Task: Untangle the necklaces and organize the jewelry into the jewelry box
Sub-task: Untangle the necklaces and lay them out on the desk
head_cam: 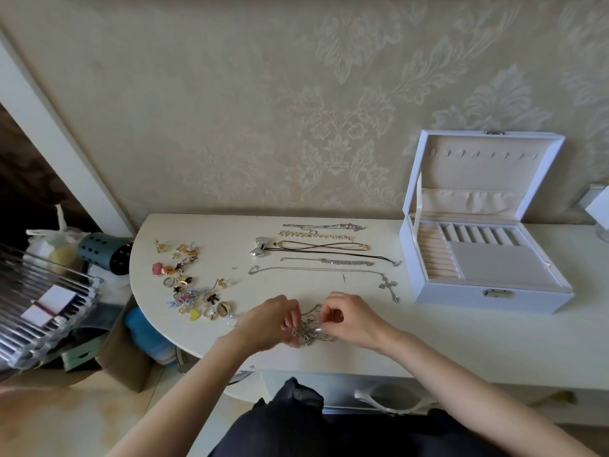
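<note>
Far left on the white table: one loose heap of small pieces, rings, earrings and clips, too many and too small for me to count, approx. two dozen+.

Near the front edge, centre, my L hand has its fingers curled onto the tangle of chains, pinching a strand. The tangle is one silver knot lying on the table between both hands; I can't tell how many chains are in it. My R hand pinches it from the other side w/ thumb and fingertips.

Handling, as I judge it: chains are v. light, limp and slippery, and thin links could kink or snap if yanked. Best to take hold of a single strand near a clasp or free end and tease the loops open, not pull.

Behind the hands, straightened necklaces lie in rows. I count approx. six: a silver chain, a gold link chain, a bow pendant on black cord crossing another cord, a second silver chain, and a cross necklace.

Far right: one white jewelry box, lid up, no jewelry visible inside.
</note>
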